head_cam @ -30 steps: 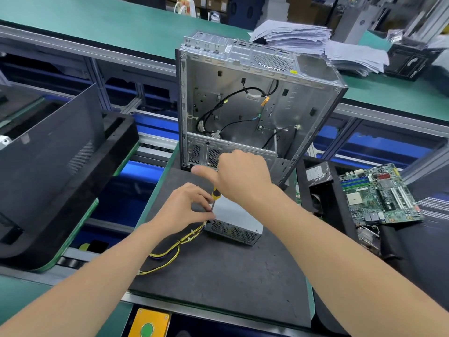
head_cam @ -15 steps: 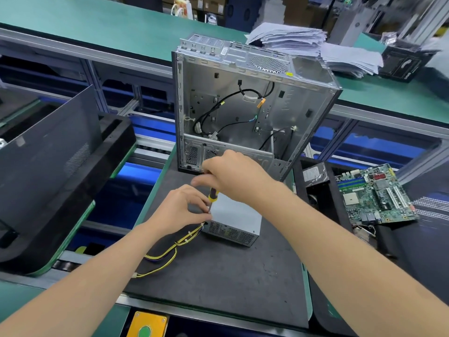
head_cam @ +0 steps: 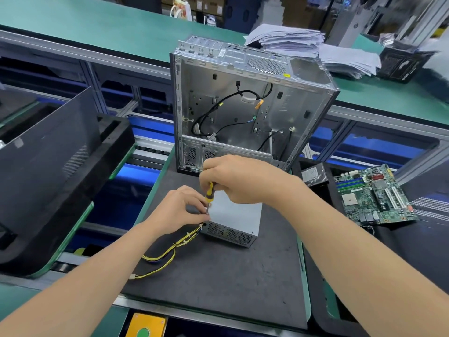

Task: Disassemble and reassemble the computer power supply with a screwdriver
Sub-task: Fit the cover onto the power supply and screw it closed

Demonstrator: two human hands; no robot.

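Slippage as the chief danger here, with the tip of the screwdriver (head_cam: pixel 209 194) down at the near left corner of the power supply (head_cam: pixel 234 216) and the screw head itself hidden behind fingers, so no telling whether properly seated. Gripped from above by the right hand (head_cam: pixel 243 181), fingers curled round the yellow-and-black handle; pinched low on the bare shaft by the left hand (head_cam: pixel 177 207), fingertips right beside the tip. Likely result of a cam-out under a tilted shaft or too hard a downward push: a jab into those left fingertips, or a chewed screw head. Power supply lying flat on the black mat (head_cam: pixel 218 276), just in front of the open computer case (head_cam: pixel 243 105), seemingly pinned by little beyond the tool's own pressure — liable to skid or twist under torque. Yellow cables (head_cam: pixel 167 251) trailing from that same corner toward the near left, close enough to snag or get nicked by a stray tip. Loosened screw apt to roll away and vanish on the dark mat — worth catching with the left fingertips.
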